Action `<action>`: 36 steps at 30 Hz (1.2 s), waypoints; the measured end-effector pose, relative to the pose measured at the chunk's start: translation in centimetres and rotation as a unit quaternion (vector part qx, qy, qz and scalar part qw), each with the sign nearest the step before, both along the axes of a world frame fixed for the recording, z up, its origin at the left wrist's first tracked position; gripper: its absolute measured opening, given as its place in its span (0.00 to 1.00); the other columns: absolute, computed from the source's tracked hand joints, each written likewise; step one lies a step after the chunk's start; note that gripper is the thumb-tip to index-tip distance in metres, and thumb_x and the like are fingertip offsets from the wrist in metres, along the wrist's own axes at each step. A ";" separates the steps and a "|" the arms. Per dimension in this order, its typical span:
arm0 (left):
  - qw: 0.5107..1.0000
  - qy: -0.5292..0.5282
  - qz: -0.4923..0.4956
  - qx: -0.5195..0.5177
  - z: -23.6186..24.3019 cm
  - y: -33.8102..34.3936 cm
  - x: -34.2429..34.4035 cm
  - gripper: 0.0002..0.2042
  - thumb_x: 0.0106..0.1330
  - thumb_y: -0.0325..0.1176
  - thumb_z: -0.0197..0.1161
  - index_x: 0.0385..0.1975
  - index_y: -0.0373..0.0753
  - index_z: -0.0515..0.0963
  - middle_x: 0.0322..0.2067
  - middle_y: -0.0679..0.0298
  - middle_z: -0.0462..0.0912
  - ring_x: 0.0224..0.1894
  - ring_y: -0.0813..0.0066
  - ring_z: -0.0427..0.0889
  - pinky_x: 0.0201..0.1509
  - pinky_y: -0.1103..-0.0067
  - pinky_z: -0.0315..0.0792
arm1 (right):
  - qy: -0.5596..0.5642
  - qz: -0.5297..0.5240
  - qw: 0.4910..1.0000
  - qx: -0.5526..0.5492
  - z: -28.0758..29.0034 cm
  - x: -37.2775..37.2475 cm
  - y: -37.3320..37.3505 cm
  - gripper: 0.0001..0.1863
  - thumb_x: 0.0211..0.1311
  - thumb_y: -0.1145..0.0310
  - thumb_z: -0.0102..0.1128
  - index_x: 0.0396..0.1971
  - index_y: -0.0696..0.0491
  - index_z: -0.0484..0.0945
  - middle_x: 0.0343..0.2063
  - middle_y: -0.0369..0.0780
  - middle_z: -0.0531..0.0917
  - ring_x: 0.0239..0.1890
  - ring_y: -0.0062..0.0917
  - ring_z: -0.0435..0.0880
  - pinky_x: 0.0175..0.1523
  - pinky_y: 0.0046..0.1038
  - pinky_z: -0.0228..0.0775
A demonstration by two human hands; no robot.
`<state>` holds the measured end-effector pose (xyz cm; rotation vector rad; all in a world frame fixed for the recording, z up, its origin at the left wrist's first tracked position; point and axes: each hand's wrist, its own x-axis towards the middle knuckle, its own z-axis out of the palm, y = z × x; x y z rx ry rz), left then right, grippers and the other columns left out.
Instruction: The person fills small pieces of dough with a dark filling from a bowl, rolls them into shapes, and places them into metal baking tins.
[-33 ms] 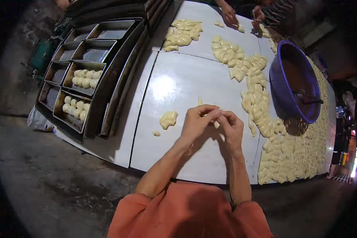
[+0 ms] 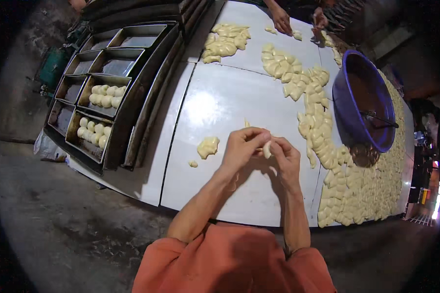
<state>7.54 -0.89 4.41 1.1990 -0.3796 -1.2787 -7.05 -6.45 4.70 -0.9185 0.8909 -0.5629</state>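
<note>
My left hand (image 2: 242,146) and my right hand (image 2: 287,158) meet above the white table (image 2: 220,102). Together they pinch a small pale piece of dough (image 2: 267,149), and a thin tip of it sticks up behind my left fingers. A flattened lump of dough (image 2: 208,146) lies on the table just left of my left hand. A small crumb of dough (image 2: 193,164) sits below that lump.
Several shaped dough pieces (image 2: 322,136) line the table's right side around a purple bowl (image 2: 349,105) with a utensil in it. Metal trays (image 2: 132,105) at left hold dough balls (image 2: 105,95). Another person's hands (image 2: 281,20) work at the far end.
</note>
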 end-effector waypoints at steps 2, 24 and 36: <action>0.999 -0.032 -0.033 0.000 -0.5 -0.2 1.7 0.15 0.67 0.36 0.68 0.46 0.28 0.82 0.34 0.60 0.85 0.33 0.79 0.82 0.35 0.80 0.80 | 0.011 0.047 0.990 -0.131 -0.1 -0.5 0.6 0.15 0.64 0.75 0.64 0.50 0.57 0.80 0.49 0.41 0.79 0.47 0.22 0.78 0.44 0.23 0.75; 0.992 -0.095 -0.084 -0.027 -0.2 4.7 -0.5 0.13 0.72 0.33 0.63 0.49 0.33 0.83 0.36 0.63 0.87 0.37 0.80 0.84 0.39 0.84 0.77 | 0.098 -0.028 0.852 -0.514 -0.6 -0.8 3.3 0.13 0.64 0.71 0.66 0.46 0.59 0.79 0.45 0.45 0.82 0.40 0.27 0.82 0.41 0.24 0.76; 0.960 -0.262 0.000 0.095 -1.2 10.2 3.9 0.19 0.71 0.37 0.63 0.59 0.36 0.78 0.42 0.60 0.87 0.43 0.76 0.86 0.41 0.81 0.78 | 0.291 0.238 0.845 -0.379 -1.9 -3.3 7.0 0.13 0.62 0.65 0.68 0.43 0.57 0.83 0.40 0.45 0.84 0.39 0.33 0.86 0.46 0.32 0.77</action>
